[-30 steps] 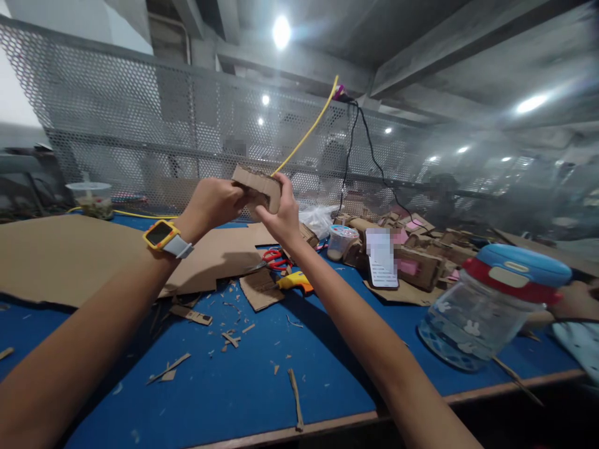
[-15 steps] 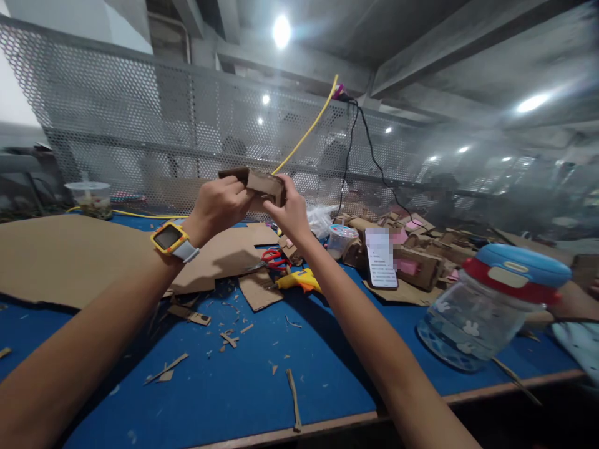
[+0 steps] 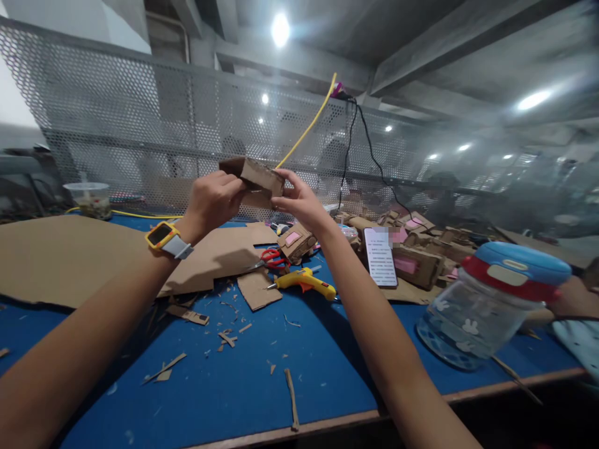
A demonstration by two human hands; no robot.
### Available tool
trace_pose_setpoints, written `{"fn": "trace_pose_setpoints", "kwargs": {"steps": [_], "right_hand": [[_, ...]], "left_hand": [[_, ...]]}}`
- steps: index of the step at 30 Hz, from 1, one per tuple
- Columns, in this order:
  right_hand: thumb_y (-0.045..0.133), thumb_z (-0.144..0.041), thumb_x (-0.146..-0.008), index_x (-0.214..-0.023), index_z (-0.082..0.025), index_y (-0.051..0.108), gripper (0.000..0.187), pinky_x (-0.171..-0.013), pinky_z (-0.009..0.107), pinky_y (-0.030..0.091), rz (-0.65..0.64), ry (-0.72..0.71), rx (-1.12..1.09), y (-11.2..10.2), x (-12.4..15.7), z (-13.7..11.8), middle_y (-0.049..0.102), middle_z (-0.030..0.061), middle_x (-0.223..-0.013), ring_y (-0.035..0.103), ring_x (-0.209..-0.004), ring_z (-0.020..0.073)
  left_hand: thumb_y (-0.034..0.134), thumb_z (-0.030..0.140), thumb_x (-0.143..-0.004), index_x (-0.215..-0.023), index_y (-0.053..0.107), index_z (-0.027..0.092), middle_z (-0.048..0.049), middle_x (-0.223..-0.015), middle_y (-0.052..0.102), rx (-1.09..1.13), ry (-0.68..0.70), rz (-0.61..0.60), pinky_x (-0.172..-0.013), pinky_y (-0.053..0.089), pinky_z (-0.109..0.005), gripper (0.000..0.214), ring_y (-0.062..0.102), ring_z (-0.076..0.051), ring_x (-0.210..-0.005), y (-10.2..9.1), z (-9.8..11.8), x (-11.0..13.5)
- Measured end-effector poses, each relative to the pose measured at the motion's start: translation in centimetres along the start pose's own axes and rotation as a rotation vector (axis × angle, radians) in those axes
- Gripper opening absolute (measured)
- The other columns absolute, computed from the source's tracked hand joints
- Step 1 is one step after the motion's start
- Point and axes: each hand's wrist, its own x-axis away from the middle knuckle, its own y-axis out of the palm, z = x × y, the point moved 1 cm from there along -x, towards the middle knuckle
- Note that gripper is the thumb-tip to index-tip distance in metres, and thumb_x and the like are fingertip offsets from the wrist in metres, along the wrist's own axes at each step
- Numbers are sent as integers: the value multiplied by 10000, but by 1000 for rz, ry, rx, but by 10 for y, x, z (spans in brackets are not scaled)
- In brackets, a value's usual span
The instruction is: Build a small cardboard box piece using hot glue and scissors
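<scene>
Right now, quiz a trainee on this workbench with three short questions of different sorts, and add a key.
1. True or false: both hands hold the small cardboard box up off the blue table.
2. Which tool lies on the table just below the right hand? A) the yellow glue gun B) a hammer C) a paintbrush
3. Fill in: the left hand has a yellow ____ on its wrist.

Key: 1 true. 2 A; the red-handled scissors lie just left of it. 3 watch.
</scene>
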Motion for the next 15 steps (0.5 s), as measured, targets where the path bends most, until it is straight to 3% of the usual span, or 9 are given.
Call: {"fn": "trace_pose_setpoints", "kwargs": {"steps": [6,15], "right_hand": [[722,-188,-674,-1283,-240,544,637,-816,392,619,33,-8,-6,5,-4,1,734,28,-1004,709,-896,214],[738,-175,-663,-1263,-249,514,645,-772,356,629,1,-50,-76,-1,-10,16,703,-21,-866,700,-801,180]], "left_hand": [[441,273,-996,-822,721,201,-97,-760,723,-9,-17,-32,-596,391,-348,338,634,-223,-699,-3,1,0],[449,182,-960,-714,657,204,-69,-703,648,-92,164,-18,-583,390,-344,322,587,-217,-706,-8,3,-3]]}}
